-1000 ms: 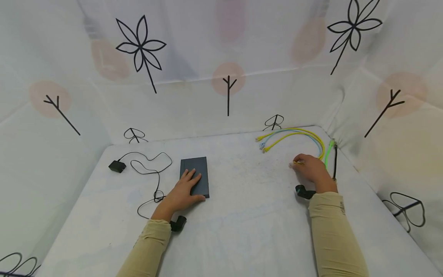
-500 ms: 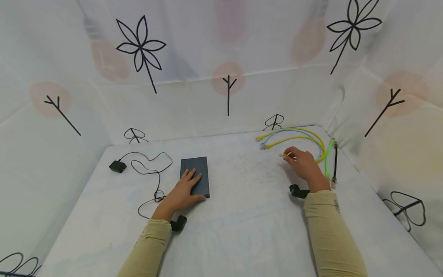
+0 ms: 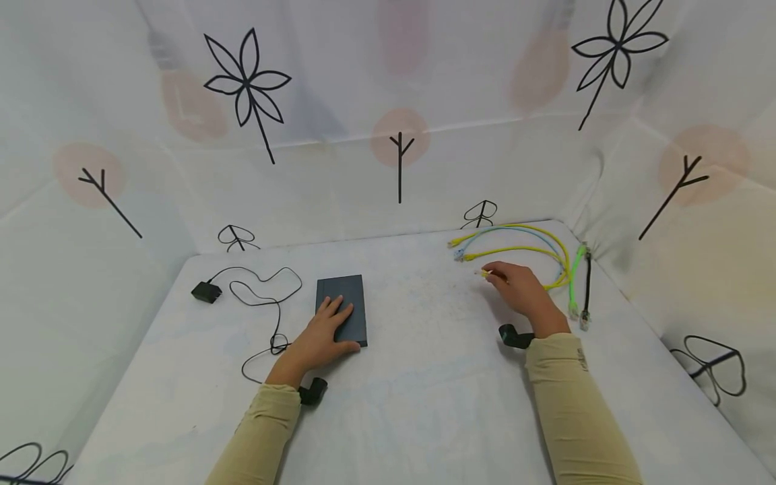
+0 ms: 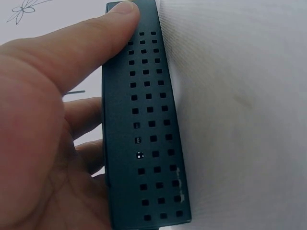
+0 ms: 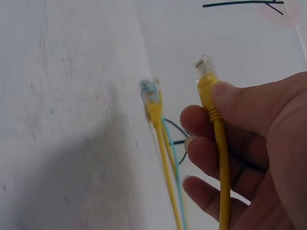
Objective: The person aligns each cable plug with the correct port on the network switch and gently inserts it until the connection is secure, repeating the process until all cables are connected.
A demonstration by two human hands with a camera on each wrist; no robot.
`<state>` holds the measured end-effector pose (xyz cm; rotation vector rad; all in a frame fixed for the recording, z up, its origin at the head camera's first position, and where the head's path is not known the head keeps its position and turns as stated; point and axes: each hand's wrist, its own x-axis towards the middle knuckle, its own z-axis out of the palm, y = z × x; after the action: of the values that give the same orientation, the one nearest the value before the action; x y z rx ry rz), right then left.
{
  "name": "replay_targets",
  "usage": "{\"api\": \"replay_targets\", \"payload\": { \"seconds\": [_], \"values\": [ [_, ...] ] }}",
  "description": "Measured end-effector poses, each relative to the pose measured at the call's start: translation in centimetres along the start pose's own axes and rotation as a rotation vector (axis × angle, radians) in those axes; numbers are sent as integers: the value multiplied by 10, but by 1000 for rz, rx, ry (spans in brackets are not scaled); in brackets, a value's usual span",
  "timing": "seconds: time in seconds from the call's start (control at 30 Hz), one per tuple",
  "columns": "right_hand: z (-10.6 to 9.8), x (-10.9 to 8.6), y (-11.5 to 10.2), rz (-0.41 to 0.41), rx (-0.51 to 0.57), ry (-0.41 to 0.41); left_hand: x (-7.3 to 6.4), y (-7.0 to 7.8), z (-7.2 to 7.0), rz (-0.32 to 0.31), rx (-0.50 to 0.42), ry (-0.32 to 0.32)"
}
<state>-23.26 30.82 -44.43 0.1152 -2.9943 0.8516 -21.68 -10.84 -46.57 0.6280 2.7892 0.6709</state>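
Observation:
In the head view my left hand [image 3: 318, 342] rests with spread fingers on a dark flat box [image 3: 356, 293]. The left wrist view gives a close look at the box's vented side [image 4: 148, 110], where my thumb [image 4: 117, 24] lies across one end. On the right, my right hand [image 3: 520, 291] pinches the plug end of a yellow network cable [image 5: 222, 153] between thumb and fingers, the clear plug [image 5: 205, 64] pointing outward. Close by lie a second yellow network cable [image 3: 485, 254] and a light blue one [image 3: 479, 237], their plugs side by side.
A black power adapter [image 3: 206, 292] with a long looped thin cord [image 3: 263, 301] lies left of the box. Green [image 3: 572, 289] and black [image 3: 587, 283] short cables lie at the right edge. White printed cloth walls [image 3: 339, 188] enclose the table.
My right hand has moved left across the table, drawing the yellow cable's plug with it. The green and black cables' near ends are now uncovered. My left hand stays on the box.

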Motion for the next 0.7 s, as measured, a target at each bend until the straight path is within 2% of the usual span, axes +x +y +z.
{"api": "replay_targets", "payload": {
  "seconds": [0.17,0.43,0.7],
  "values": [
    [1,1,-8,-30,-3,-20,0,-1,0,-2,4,1],
    [8,4,-24,-20,12,-30,0,-2,1,4,5,0],
    [16,5,-37,-37,36,-105,0,-1,0,14,8,3]
  ]
}}
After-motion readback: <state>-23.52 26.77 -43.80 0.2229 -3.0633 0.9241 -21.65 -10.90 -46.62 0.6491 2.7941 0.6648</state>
